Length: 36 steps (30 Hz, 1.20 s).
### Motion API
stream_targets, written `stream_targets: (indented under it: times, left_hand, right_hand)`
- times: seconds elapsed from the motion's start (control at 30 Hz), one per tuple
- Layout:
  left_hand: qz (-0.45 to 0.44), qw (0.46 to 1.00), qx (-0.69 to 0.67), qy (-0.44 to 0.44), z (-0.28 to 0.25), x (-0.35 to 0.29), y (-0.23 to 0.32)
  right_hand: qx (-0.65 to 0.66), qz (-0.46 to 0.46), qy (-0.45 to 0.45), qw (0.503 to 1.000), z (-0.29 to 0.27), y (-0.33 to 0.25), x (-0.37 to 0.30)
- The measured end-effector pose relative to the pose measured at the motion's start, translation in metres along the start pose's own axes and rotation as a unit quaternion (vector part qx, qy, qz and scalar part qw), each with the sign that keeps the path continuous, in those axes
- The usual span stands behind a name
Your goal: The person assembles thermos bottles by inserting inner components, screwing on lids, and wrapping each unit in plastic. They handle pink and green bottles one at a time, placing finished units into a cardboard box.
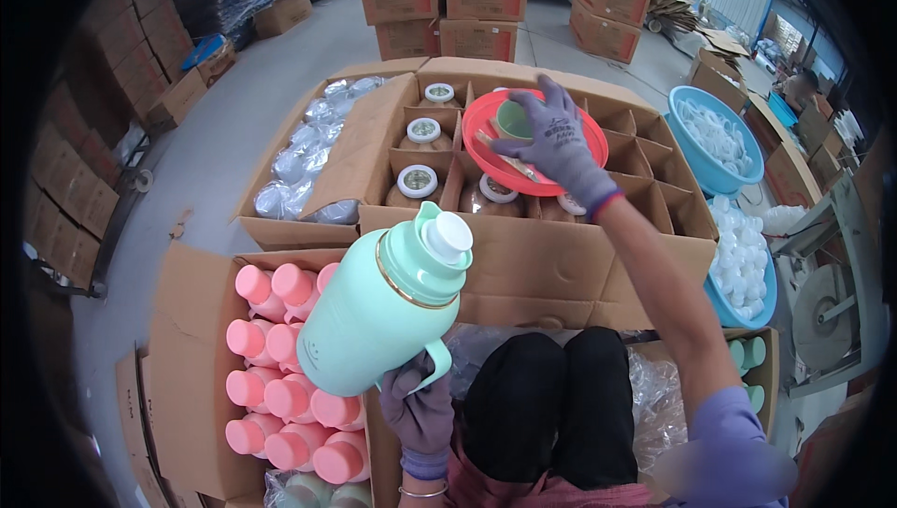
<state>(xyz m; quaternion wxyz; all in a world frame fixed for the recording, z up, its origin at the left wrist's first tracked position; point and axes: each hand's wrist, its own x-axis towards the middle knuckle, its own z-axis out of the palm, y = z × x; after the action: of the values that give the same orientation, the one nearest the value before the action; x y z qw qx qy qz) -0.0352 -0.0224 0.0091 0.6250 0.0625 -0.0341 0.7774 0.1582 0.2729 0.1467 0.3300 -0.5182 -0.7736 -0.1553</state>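
A: Hazards, largest first?

B: Flask (pixel 374 316), mint, tilted, above the left hand (pixel 419 410): fingers curled by its handle (pixel 443 357), partly hidden; a lopsided grip could let it slip. Cup (pixel 512 119), green, under the right hand (pixel 553 134): thumb and fingers parted about it, contact uncertain; a knock could tip it.

A: Containers, same order?

B: Divided carton (pixel 561 270), beneath right hand: white-capped bottles (pixel 417 180). Open carton (pixel 192 349), left of left hand: pink flasks (pixel 291 396), rows. Blue tub (pixel 693 157), right of right hand: white loops (pixel 715 129). Red basin (pixel 475 120), just under right hand: cup, slim pale tool (pixel 512 164).
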Motion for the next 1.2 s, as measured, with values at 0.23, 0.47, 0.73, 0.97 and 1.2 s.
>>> stream_targets:
  times: [0.23, 0.47, 0.73, 0.97, 1.2]
  left_hand:
    - [-0.052, 0.992, -0.098, 0.052, 0.019, -0.007, -0.012]
    - [-0.176, 0.979, -0.090, 0.041, 0.049, -0.044, -0.027]
    - [-0.079, 0.710, 0.675, -0.185, 0.060, -0.068, -0.021]
    - [0.068, 0.083, 0.746, -0.657, 0.058, -0.059, -0.001]
    - [-0.038, 0.254, 0.751, -0.608, 0.101, -0.077, 0.008]
  right_hand:
    - [0.007, -0.218, -0.010, 0.976, -0.074, 0.013, -0.018]
    - [0.288, -0.342, -0.075, 0.891, -0.200, -0.033, -0.109]
    - [0.702, 0.355, -0.311, 0.533, -0.167, 0.009, -0.182]
    - [0.367, 0.206, -0.493, 0.761, -0.185, 0.003, -0.199]
    - [-0.138, 0.310, -0.303, 0.890, -0.242, 0.134, -0.358]
